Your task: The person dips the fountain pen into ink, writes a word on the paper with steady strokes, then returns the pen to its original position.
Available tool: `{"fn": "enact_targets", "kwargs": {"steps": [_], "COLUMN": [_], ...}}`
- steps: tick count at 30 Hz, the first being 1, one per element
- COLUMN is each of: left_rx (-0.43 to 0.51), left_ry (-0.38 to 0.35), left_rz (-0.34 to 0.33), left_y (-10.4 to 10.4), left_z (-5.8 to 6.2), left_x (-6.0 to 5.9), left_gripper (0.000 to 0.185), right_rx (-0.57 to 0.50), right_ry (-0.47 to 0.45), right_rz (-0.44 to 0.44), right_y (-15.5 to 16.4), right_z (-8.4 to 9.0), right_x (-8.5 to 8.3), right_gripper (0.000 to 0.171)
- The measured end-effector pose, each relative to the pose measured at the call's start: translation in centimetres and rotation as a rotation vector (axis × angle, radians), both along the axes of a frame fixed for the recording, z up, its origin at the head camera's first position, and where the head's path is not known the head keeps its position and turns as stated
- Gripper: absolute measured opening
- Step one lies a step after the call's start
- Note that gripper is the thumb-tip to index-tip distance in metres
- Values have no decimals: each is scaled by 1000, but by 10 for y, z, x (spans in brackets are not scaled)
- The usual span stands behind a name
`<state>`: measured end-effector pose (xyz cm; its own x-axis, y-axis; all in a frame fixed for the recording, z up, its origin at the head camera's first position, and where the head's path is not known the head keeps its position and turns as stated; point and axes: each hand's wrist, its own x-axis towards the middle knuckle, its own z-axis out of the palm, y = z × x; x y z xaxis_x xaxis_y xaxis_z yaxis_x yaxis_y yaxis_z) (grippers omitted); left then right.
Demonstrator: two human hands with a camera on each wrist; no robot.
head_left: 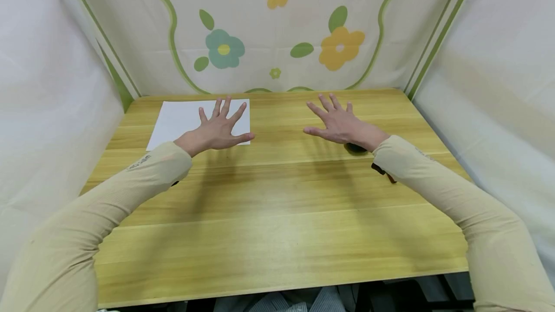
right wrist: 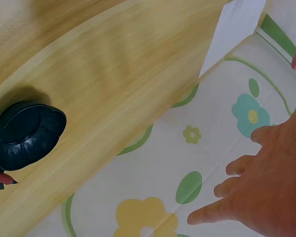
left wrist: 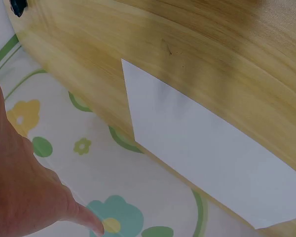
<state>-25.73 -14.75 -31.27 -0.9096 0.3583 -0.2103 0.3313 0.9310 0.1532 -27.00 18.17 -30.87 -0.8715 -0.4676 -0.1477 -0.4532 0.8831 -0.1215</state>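
Observation:
My left hand hovers over a white sheet of paper, its fingers spread and holding nothing. The same paper lies flat on the wooden table in the left wrist view, with the left hand at the lower left. Level with it on the other side, my right hand is also held above the table, fingers spread and holding nothing. Partly hidden beneath the right wrist is a dark dish. The right wrist view shows this dish with a wavy rim, and a red, dark-tipped stick beside it.
The wooden table ends at the back against a white curtain printed with flowers. White cloth walls stand along both sides. Below the table's front edge, striped clothing of the seated person shows.

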Motion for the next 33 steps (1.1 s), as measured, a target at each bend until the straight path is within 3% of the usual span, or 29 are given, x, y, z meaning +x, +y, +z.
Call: {"fn": "enact_targets", "kwargs": {"steps": [7, 10, 19, 25, 29, 33], "left_rx": [-10, -13, 3, 43, 20, -12], "left_ry": [-30, -77, -257, -328, -354, -332], "left_rz": [16, 44, 213, 317, 310, 255], "left_y": [-4, -13, -72, -101, -103, -95], "left_z": [-9, -16, -47, -65, -76, -81], "left_x": [-6, -10, -23, -29, -33, -34], "left_gripper": [90, 89, 78, 74, 70, 71], "right_rx": [-17, -38, -64, -66, -69, -60], "right_ry": [-8, 0, 131, 104, 83, 71], "right_rz": [-12, -20, -49, -99, -137, -173], "right_y": [10, 16, 48, 79, 97, 111], "right_z": [-6, -8, -22, -37, -44, -52], "right_x": [-2, -2, 3, 9, 13, 17], "right_gripper": [89, 86, 60, 57, 58, 58]}}
